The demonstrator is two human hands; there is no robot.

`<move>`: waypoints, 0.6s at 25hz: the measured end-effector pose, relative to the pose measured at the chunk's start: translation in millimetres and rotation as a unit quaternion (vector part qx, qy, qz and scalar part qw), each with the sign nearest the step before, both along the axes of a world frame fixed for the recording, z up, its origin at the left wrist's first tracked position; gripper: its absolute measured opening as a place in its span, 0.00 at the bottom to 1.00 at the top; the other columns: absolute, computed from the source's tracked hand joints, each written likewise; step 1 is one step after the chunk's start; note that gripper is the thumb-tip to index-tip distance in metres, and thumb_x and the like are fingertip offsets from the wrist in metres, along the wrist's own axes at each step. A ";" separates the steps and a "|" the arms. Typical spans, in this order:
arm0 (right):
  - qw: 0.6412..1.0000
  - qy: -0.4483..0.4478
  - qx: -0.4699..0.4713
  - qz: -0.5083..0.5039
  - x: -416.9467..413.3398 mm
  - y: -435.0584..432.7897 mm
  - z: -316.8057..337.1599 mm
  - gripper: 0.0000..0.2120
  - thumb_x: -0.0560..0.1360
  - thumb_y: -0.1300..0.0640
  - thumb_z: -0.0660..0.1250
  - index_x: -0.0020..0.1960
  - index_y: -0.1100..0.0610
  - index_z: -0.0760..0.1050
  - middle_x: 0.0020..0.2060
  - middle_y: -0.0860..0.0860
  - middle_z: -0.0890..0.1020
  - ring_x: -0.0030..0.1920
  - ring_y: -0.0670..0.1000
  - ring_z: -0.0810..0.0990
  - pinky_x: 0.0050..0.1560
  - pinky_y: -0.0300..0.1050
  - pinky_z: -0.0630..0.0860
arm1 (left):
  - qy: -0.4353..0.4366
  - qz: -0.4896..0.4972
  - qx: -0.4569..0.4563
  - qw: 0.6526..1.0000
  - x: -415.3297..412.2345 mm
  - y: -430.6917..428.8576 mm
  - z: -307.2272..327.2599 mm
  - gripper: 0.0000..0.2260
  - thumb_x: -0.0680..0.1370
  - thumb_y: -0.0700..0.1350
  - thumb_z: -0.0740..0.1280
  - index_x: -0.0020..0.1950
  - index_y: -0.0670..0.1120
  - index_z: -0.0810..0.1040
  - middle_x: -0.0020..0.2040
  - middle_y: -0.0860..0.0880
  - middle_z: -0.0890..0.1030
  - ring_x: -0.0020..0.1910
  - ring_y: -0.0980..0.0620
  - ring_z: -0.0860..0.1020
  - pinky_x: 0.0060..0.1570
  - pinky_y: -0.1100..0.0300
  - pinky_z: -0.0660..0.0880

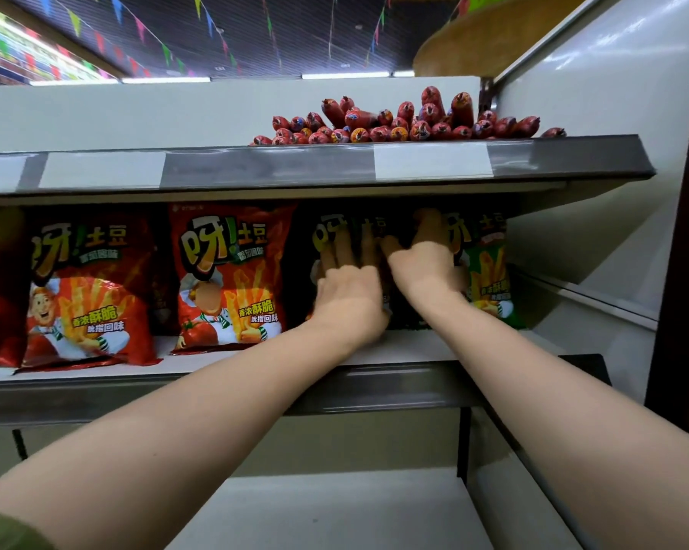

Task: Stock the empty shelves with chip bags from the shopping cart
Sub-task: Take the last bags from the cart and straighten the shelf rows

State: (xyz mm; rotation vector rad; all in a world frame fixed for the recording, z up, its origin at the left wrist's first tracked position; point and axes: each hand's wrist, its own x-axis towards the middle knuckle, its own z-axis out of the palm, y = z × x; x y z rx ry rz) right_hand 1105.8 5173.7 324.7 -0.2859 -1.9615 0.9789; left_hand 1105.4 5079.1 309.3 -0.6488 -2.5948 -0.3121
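my two forearms bare from wrist to past elbow, left hand (346, 287) and right hand (426, 267) bare too, olive-green sleeve (1, 529) edge on left upper arm

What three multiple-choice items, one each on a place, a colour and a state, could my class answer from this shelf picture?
1. Where do the sausages lie?
A. on the upper shelf
B. on the floor
C. in a basket

2. What colour is the rightmost bag in the row?
A. blue
B. white
C. green

3. What is the left hand doing?
A. hanging idle
B. pressing straight fingers on a dark bag
C. gripping a sausage

Answers: 1 A, they are piled above the row of chip bags; 2 C, its front is plainly green; 3 B, its fingers lie spread on the dark bag's front.
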 end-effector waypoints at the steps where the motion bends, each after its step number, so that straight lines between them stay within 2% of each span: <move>1: 1.000 0.004 -0.002 -0.014 3.9 2.0 2.2 0.23 0.74 0.54 0.65 0.66 0.58 0.64 0.64 0.59 0.70 0.62 0.61 0.71 0.57 0.50 0.70 | 0.009 -0.018 -0.003 1.000 3.4 6.4 0.4 0.26 0.76 0.48 0.67 0.71 0.41 0.64 0.69 0.37 0.66 0.66 0.36 0.66 0.62 0.48 0.66; 3: 1.000 0.007 -0.003 -0.030 8.1 7.4 4.3 0.21 0.74 0.54 0.65 0.65 0.58 0.65 0.64 0.58 0.70 0.63 0.61 0.70 0.60 0.53 0.71 | 0.015 -0.039 -0.003 0.999 1.2 16.2 -1.8 0.27 0.76 0.49 0.67 0.72 0.43 0.64 0.72 0.38 0.64 0.68 0.37 0.66 0.64 0.48 0.66; 4: 0.999 0.008 -0.001 -0.040 10.2 11.8 3.9 0.22 0.74 0.54 0.65 0.66 0.58 0.64 0.65 0.58 0.68 0.64 0.62 0.69 0.61 0.52 0.70 | 0.018 -0.047 -0.005 0.999 -3.1 19.7 -3.8 0.30 0.75 0.49 0.67 0.74 0.45 0.60 0.74 0.39 0.59 0.71 0.37 0.62 0.66 0.48 0.63; 7: 0.994 -0.001 0.017 -0.110 16.6 30.2 -0.7 0.31 0.74 0.52 0.66 0.71 0.60 0.58 0.70 0.60 0.61 0.69 0.60 0.62 0.66 0.48 0.62 | 0.037 -0.039 -0.041 0.998 -18.6 23.7 -11.0 0.38 0.76 0.49 0.66 0.78 0.49 0.45 0.77 0.42 0.41 0.76 0.40 0.41 0.73 0.44 0.45; 9: 0.990 -0.024 0.026 -0.140 18.2 41.1 -5.8 0.38 0.72 0.49 0.69 0.74 0.60 0.52 0.71 0.61 0.58 0.71 0.61 0.58 0.70 0.52 0.58 | 0.047 -0.025 -0.066 0.996 -25.9 24.7 -15.0 0.37 0.77 0.45 0.64 0.78 0.50 0.43 0.77 0.43 0.37 0.76 0.40 0.36 0.71 0.40 0.40; 13: 0.976 -0.127 0.052 -0.168 5.7 51.7 -13.0 0.51 0.69 0.44 0.72 0.76 0.57 0.42 0.75 0.61 0.47 0.74 0.64 0.49 0.72 0.63 0.51 | 0.025 -0.017 -0.102 0.994 -29.1 23.1 -17.1 0.30 0.79 0.37 0.59 0.78 0.46 0.48 0.77 0.38 0.44 0.76 0.36 0.44 0.71 0.40 0.51; 15: 0.971 -0.177 0.049 -0.151 1.7 56.5 -12.4 0.52 0.69 0.46 0.73 0.76 0.54 0.38 0.75 0.59 0.44 0.74 0.65 0.47 0.70 0.67 0.52 | 0.000 -0.013 -0.113 0.994 -29.1 20.6 -16.5 0.19 0.81 0.38 0.58 0.72 0.43 0.63 0.73 0.36 0.62 0.72 0.37 0.61 0.65 0.45 0.64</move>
